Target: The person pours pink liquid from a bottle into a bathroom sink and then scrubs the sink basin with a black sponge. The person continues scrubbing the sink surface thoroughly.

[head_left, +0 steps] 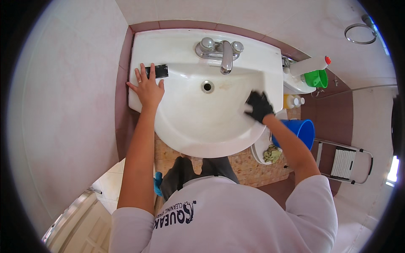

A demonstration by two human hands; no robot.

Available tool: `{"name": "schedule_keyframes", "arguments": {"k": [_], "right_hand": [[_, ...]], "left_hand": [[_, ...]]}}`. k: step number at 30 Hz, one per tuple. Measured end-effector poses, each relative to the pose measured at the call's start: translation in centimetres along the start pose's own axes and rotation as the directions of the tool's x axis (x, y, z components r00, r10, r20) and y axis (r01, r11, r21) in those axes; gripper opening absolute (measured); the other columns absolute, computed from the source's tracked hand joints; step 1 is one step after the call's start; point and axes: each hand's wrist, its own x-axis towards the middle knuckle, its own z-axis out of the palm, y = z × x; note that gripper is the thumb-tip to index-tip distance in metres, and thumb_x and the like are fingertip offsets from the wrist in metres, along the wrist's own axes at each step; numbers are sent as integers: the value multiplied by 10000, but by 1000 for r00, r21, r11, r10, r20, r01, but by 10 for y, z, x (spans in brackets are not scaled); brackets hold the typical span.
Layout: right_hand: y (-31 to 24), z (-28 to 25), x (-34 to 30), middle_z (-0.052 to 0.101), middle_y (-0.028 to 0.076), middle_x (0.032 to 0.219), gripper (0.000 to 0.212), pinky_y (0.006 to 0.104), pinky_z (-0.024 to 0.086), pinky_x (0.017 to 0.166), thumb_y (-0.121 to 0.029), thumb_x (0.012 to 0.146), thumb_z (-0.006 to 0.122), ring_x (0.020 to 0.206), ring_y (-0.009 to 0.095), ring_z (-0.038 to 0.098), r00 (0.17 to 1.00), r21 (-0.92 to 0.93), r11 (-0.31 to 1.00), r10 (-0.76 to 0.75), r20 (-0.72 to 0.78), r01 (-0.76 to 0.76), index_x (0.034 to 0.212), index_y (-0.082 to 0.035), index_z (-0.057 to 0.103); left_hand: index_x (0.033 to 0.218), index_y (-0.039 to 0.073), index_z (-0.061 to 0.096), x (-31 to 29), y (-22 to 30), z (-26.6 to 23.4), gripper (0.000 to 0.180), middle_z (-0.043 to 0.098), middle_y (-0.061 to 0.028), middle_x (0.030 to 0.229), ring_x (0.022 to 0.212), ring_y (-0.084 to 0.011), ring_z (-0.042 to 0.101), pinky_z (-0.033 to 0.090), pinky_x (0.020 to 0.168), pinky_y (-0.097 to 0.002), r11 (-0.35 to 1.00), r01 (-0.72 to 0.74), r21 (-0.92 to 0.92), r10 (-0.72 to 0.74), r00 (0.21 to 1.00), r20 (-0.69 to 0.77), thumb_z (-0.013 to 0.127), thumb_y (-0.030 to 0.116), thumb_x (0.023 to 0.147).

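In front of me is a white sink [205, 122] with a chrome faucet [226, 57] and a round drain [207, 87]. My left hand [148, 89] is bare, with a ring, and lies spread on the left rim. Its fingertips overlap one end of a small black rectangular object [161, 71], whose kind I cannot make out. On the basin's right slope is my right hand [259, 107] in a black glove. Motion blurs its fingers, so I cannot tell whether anything dark is under them. Faint brownish stains mark the bowl near the drain.
To the right stand a white bottle with a red tip [310, 65], a green container [317, 79] and yellow bottles [291, 101]. Lower down are a blue bucket [301, 131], a crumpled greenish cloth [272, 154] and a folding step stool [344, 163]. A tiled wall [123, 88] borders the sink's left side.
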Motion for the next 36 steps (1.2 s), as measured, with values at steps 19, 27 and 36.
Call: {"name": "schedule_keyframes", "arguments": {"k": [19, 27, 36], "right_hand": [[-73, -2, 18, 237, 220, 1480, 787, 449, 60, 1153, -660, 772, 547, 1382, 381, 171, 928, -133, 955, 289, 235, -264, 1269, -50, 524], [-35, -10, 56, 215, 239, 1480, 748, 451, 100, 1149, -614, 785, 567, 1385, 373, 163, 930, -202, 922, 355, 92, -331, 1273, -50, 526], [-22, -19, 72, 197, 204, 1498, 818, 447, 71, 1151, -623, 778, 570, 1416, 315, 93, 905, -99, 911, 409, 117, -400, 1351, -57, 425]], "left_hand": [[1422, 257, 351, 2, -11, 0, 685, 252, -73, 1497, 1387, -303, 225, 142, 1015, -711, 999, 40, 10, -40, 999, -10, 640, 356, 809], [1419, 232, 359, 7, -7, -5, 690, 241, -81, 1502, 1385, -307, 235, 132, 1023, -705, 999, 34, -4, -34, 999, 8, 643, 351, 801], [1422, 215, 350, 9, -3, -1, 705, 234, -80, 1505, 1388, -306, 226, 128, 1023, -706, 999, 18, -27, -18, 1000, 6, 643, 340, 794]]}}
